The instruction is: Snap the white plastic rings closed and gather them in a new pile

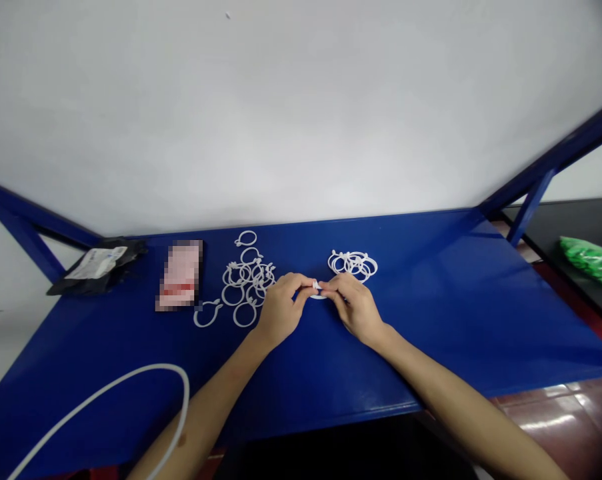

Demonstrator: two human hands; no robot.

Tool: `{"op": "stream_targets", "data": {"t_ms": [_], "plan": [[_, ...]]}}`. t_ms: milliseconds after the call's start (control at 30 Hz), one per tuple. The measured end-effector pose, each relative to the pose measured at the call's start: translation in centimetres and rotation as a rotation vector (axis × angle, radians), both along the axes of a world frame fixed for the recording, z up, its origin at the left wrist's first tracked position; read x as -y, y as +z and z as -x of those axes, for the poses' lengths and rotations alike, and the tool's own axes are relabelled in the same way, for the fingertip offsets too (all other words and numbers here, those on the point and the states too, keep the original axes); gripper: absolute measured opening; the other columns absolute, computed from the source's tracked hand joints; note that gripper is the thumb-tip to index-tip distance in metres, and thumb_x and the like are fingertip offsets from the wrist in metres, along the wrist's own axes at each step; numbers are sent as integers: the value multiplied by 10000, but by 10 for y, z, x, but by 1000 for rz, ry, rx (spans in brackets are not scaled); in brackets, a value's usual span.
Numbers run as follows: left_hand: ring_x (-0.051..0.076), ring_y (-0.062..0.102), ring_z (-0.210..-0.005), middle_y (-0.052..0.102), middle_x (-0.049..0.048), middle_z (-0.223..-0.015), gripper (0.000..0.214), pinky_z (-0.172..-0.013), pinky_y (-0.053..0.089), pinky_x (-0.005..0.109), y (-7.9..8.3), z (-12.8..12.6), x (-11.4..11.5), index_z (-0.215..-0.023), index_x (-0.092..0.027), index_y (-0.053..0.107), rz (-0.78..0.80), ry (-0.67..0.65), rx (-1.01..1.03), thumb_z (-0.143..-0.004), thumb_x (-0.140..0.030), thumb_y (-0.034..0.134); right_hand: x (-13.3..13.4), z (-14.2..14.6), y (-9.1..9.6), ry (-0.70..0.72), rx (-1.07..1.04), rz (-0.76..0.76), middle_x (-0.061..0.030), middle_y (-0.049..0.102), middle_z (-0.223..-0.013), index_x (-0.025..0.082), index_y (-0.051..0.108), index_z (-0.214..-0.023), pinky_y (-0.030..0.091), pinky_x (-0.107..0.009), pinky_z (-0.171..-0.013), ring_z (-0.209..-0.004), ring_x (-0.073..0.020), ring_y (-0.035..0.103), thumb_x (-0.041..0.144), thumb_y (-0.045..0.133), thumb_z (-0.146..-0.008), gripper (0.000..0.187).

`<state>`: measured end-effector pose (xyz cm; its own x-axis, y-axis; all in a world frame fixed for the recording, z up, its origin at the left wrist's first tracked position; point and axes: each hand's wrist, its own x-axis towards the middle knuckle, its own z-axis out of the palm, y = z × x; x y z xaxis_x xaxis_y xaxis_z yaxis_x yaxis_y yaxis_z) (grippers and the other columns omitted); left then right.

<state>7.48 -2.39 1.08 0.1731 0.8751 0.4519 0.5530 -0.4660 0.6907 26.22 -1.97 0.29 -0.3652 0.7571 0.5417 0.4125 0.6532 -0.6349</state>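
Observation:
Between my two hands is a white plastic ring (319,296), its tabbed ends pinched at the top and its lower curve partly hidden by fingers. My left hand (287,303) closes thumb and forefinger on one side of it. From the other side my right hand (353,303) grips it the same way, fingertips almost touching those of the left. Left of my left hand lies a loose spread of similar rings (245,314), several of them with their tabbed ends apart. Just beyond my right hand sits a tighter pile of white rings (365,265).
The blue table (445,293) meets a pale wall behind. On its left are a black plastic package (125,257) with a label and a pixelated pink rectangular item (181,273). A white cable (115,383) loops across the lower left. Far right, a green bag (591,260) rests on a dark surface.

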Motion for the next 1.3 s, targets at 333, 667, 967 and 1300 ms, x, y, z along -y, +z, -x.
{"op": "stream_targets", "data": {"t_ms": [333,667,967,1300], "plan": [[164,614,-687,700,14,-755,159,-684,453,316,-2,2,-2,-863,-172,625,-350,-44,-294,-990,-173,530,1,-2,-1,17,90,-98,-64,659,-872,215,676,-1059,513,-333,-708,-794,-197,587,178,494,-1010,192],[334,612,-1004,641,170,-1130,336,-797,516,453,19,-5,13,-1265,-107,607,11,375,-944,-951,-116,485,-36,-36,5,-487,140,-94,-84,682,-964,194,691,-1027,527,-362,-777,-843,-211,626,247,519,-1001,182],[273,569,-1062,602,141,-1131,482,-855,561,369,22,4,7,-1190,-125,608,160,272,-1039,-816,118,426,-47,-49,-2,-571,246,-66,-82,697,-924,178,728,-1059,506,-396,-807,-831,-238,584,286,590,-958,202],[269,588,-1017,595,124,-1073,500,-767,591,368,2,6,7,-1129,-168,607,-91,221,-680,-802,138,384,-31,-34,10,-466,152,-166,-91,694,-959,220,713,-1029,480,-446,-826,-887,-257,560,243,572,-968,155]]}}
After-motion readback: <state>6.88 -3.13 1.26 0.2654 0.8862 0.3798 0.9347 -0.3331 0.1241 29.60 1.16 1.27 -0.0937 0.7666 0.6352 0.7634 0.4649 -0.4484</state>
